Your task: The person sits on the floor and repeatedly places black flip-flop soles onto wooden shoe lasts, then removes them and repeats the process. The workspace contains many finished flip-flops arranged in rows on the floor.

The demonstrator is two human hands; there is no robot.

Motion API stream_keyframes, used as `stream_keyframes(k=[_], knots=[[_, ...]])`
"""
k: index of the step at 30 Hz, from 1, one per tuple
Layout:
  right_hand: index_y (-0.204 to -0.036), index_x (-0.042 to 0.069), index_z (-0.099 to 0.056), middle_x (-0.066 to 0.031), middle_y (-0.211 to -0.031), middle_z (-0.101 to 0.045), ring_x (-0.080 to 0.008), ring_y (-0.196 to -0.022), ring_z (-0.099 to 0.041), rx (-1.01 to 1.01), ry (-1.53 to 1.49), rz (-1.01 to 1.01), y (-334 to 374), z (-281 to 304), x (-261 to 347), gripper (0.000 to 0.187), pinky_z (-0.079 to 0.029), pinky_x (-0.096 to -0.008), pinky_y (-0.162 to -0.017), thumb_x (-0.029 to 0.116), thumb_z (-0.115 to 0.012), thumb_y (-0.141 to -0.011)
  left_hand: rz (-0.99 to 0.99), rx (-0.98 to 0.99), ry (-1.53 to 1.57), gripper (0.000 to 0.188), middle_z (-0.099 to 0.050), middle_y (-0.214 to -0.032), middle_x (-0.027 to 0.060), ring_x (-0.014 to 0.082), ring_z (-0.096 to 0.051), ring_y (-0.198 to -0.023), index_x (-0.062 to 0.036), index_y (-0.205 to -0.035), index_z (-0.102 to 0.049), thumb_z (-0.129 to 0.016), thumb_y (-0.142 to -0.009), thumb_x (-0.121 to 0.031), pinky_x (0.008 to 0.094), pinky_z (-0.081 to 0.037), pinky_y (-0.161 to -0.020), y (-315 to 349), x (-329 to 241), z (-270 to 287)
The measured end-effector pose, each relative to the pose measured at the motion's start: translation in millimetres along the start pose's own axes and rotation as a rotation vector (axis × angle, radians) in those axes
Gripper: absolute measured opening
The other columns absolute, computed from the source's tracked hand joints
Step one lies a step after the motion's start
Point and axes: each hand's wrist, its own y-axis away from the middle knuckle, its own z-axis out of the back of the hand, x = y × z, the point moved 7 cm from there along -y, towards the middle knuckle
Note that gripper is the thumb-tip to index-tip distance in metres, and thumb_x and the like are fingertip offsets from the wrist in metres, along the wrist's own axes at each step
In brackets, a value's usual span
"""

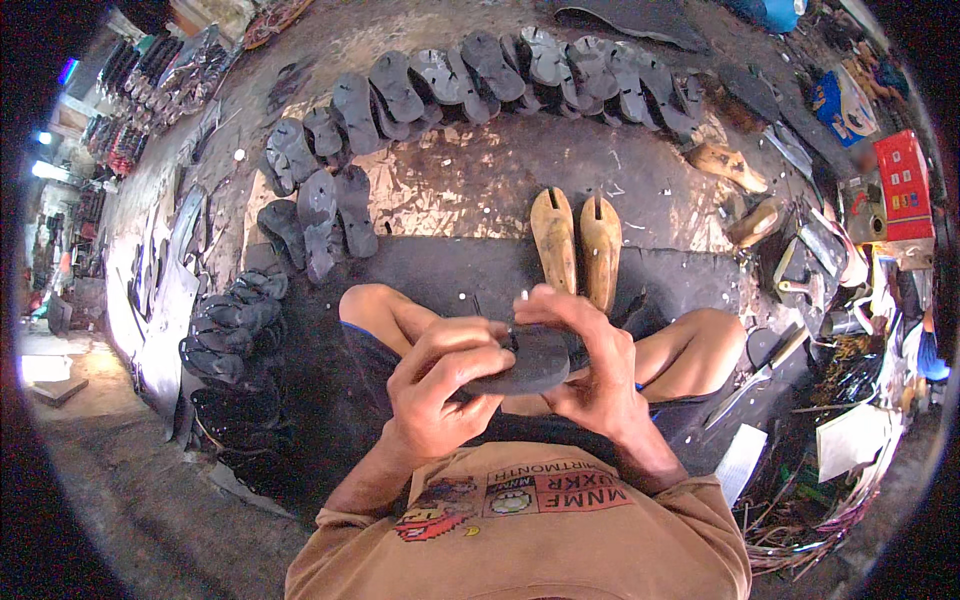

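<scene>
A black sandal sole (538, 362) is held up in front of my chest, above my crossed legs. My left hand (438, 388) is closed round its left end, with the bent fingers lying over the top. At the other end, my right hand (608, 365) curves about the sole, its fingers above the surface and its lower part against the near edge. A dark strap or small piece near my left fingertips is mostly hidden. Just beyond my hands, two wooden shoe lasts (555, 238) lie side by side on a dark mat (440, 262).
Black sandals (490, 68) stand in a long curve across the far side, continuing down the left as a stack (235, 325). At right lie a knife (775, 358), another wooden last (725, 165), a red box (903, 185) and a white paper (850, 440).
</scene>
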Motion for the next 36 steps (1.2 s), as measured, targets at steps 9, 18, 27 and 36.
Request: stream_keyframes(k=[9, 18, 27, 36], knots=[[-0.112, 0.003, -0.076, -0.0117, -0.12, -0.078, -0.0305, -0.124, -0.07, 0.013, -0.406, -0.274, -3, -18, -91, 0.033, -0.051, -0.045, -0.11, 0.007, -0.088, -0.082, 0.324, 0.033, 0.047, 0.039, -0.073, -0.109, 0.007, 0.0235, -0.073, -0.101, -0.0032, -0.115, -0.068, -0.079, -0.08, 0.01, 0.035, -0.058, -0.092, 10, 66, -4], [-0.166, -0.002, -0.032, -0.0233, -0.153, -0.055, -0.038, -0.136, -0.06, -0.15, 0.168, -0.788, 21, -39, -222, 0.082, -0.051, -0.0483, -0.113, 0.007, -0.07, -0.095, 0.893, -0.34, 1.171, 0.066, -0.068, -0.135, 0.0177, 0.0382, -0.066, -0.131, 0.0003, -0.152, -0.053, -0.059, -0.087, -0.003, 0.0595, -0.054, -0.111, -1, 212, 11], [-0.153, 0.001, -0.057, -0.0279, -0.154, -0.056, -0.0456, -0.138, -0.059, 0.16, 0.186, -0.185, 37, -9, -12, 0.071, -0.049, -0.0502, -0.116, 0.021, -0.077, -0.087, 0.675, -0.588, 1.129, 0.065, -0.067, -0.126, 0.0221, 0.0393, -0.072, -0.112, -0.025, -0.158, -0.046, -0.053, -0.098, -0.003, 0.0646, -0.063, -0.094, -12, 241, 59], [-0.157, -0.001, -0.052, -0.0269, -0.156, -0.054, -0.0385, -0.152, -0.046, -0.126, -0.149, -0.42, 55, -62, -32, 0.066, -0.036, -0.0489, -0.126, 0.012, -0.069, -0.095, 0.761, -0.374, 1.23, 0.054, -0.057, -0.153, 0.0256, 0.0403, -0.063, -0.134, -0.0226, -0.163, -0.041, -0.057, -0.112, -0.028, 0.0516, -0.059, -0.107, 10, 175, -20]])
